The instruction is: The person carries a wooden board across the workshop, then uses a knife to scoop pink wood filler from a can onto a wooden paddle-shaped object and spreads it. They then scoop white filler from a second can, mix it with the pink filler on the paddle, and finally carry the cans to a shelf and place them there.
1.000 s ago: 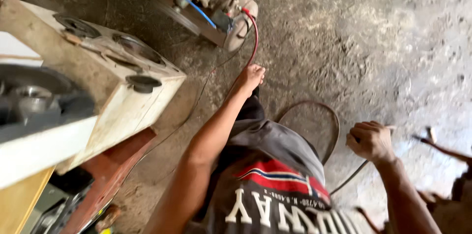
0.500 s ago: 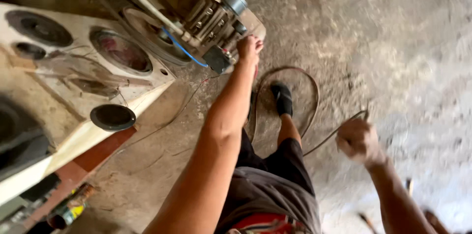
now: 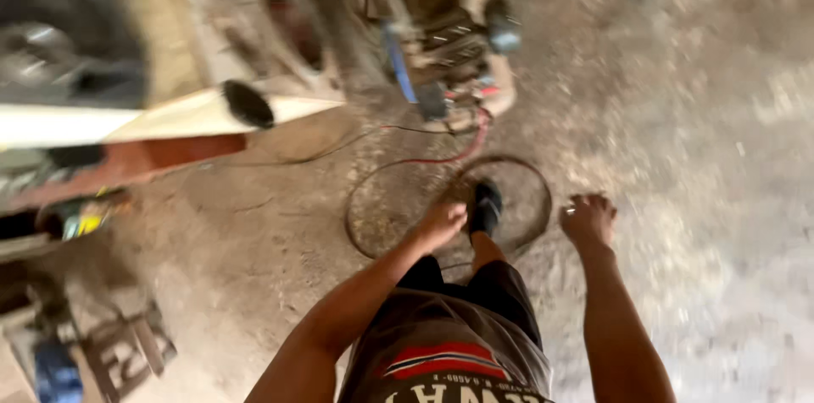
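Fingers of the left hand (image 3: 441, 223) curl over the looped dark cable (image 3: 509, 170) on rough, dusty concrete floor (image 3: 678, 115); whether they grip it, I cannot tell. Beyond the loop sits a blurred metal machine (image 3: 449, 38). Right of the loop, the right hand (image 3: 588, 221) hangs loosely spread, holding nothing.

Both arms reach fwd & down, elbows nearly straight. Left hand (image 3: 441, 223) hangs low, fingers curled loosely inward, knuckles up; blur hides whether it grips anything. Right hand (image 3: 588, 218) sits level w/ the left hand, well apart from it on the other side of the leg, back of hand up, fingers bent down, pale ring on one finger. Forearms bare. One leg steps fwd between the hands, dark shoe (image 3: 486, 206) just beside the left hand.
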Available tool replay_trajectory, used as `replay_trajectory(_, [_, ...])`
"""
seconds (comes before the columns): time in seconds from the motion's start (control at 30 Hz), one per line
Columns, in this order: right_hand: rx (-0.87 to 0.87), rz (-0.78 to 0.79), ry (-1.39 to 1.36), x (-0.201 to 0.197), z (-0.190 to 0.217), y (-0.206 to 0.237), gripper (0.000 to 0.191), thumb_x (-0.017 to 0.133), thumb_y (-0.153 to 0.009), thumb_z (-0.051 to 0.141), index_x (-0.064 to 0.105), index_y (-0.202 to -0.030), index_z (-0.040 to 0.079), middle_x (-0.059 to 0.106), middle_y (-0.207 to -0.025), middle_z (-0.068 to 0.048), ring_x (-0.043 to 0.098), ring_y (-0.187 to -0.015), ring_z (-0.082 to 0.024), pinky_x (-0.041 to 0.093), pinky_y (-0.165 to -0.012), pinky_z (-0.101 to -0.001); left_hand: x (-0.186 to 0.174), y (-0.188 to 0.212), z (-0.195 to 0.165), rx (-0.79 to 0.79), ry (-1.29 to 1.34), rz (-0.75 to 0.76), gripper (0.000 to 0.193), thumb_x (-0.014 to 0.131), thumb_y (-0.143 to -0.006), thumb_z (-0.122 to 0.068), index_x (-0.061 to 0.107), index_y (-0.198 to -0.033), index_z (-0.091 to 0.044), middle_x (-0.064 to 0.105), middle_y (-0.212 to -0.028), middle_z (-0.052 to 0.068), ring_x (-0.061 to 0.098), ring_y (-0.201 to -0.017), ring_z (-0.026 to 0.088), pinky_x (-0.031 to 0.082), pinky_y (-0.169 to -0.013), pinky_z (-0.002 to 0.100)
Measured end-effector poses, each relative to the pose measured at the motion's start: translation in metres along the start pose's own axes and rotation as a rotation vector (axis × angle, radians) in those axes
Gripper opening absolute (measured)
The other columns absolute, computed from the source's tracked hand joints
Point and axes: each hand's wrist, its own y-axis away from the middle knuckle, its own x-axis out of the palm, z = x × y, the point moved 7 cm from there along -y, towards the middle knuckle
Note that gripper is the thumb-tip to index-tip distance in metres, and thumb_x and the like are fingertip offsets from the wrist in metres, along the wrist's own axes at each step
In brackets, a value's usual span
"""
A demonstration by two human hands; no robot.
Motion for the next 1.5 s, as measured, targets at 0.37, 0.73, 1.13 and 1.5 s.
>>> replay_trajectory(0.37, [-0.606, 0.605, 0.290, 0.055, 0.212, 0.118, 0.039, 0.054, -0.097, 0.048, 0.070, -0.115, 0.018, 0.077, -0.112, -0.012, 0.070, -0.110, -0.033, 0.055, -0.095, -0.0458, -0.059, 0.384, 0.178, -0.703, 0.245, -0.541, 0.037, 0.066, -0.089, -0.032, 0.069, -0.114, -0.006, 0.072, -0.106, 0.023, 0.069, -0.100, 0.039, 0.054, -0.086, 0.050])
replay_trajectory(0.73, [-1.061, 0.489, 0.125, 0.165, 0.579, 0.368, 0.041, 0.064, -0.091, 0.039, 0.071, -0.120, 0.011, 0.073, -0.109, -0.020, 0.070, -0.103, -0.039, 0.055, -0.089, -0.0467, -0.029, 0.738, 0.314, -0.773, 0.471, -1.304, 0.027, 0.070, -0.085, -0.034, 0.076, -0.090, -0.008, 0.072, -0.086, 0.021, 0.071, -0.079, 0.039, 0.055, -0.070, 0.049])
replay_trajectory(1.13, [-1.320, 0.567, 0.035, 0.237, 0.814, 0.462, 0.022, 0.069, -0.090, 0.029, 0.076, -0.104, 0.013, 0.077, -0.095, -0.015, 0.074, -0.088, -0.033, 0.058, -0.076, -0.0424, -0.006, 0.935, 0.415, -0.893, 0.982, -1.812, 0.027, 0.068, -0.091, -0.027, 0.076, -0.101, -0.003, 0.075, -0.077, 0.010, 0.071, -0.067, 0.015, 0.057, -0.064, 0.033])
replay_trajectory(1.5, [-1.543, 0.776, 0.276, 0.322, 1.086, 0.614, 0.023, 0.070, -0.090, 0.031, 0.076, -0.107, 0.016, 0.076, -0.094, -0.017, 0.074, -0.090, -0.035, 0.057, -0.077, -0.0433, -0.185, 1.045, 0.505, -0.897, 0.731, -1.934, 0.027, 0.069, -0.090, -0.026, 0.074, -0.103, -0.003, 0.075, -0.093, 0.019, 0.076, -0.088, 0.030, 0.059, -0.076, 0.038])
